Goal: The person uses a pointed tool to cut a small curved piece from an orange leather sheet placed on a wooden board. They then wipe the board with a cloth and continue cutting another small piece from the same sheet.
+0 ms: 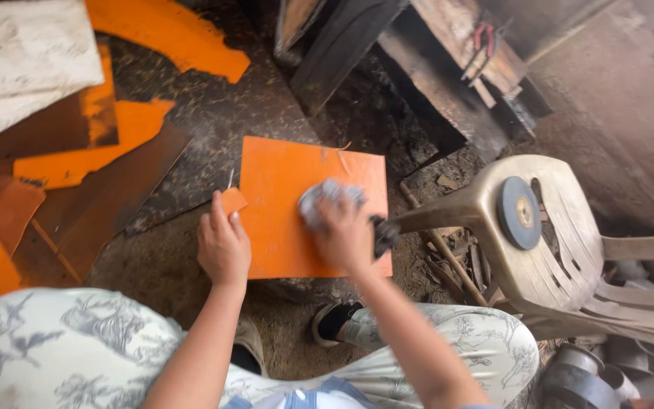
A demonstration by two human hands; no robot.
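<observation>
Patterned trouser knees fill the near edge of my view as I crouch over the dirt floor [160,265]. My left hand [223,244] lies flat, fingers pressed together, pinning the near left edge of the orange sheet [281,220], which lies on the floor right in front of me, in the middle of the scene. My right hand [344,235] is closed over a grey cloth [327,195], pressing it against the sheet's far middle; a dark object [384,235] shows just right of that hand, but I cannot tell what it is. To rub well, I judge the holding hand should bear down firmly so the sheet does not slide, and the cloth should stay bunched under the palm, working in overlapping passes. Other orange and brown sheet scraps [77,151] lie to the left. A beige plastic chair [554,250] stands right, with a grey grinding disc [518,213] on its seat.
</observation>
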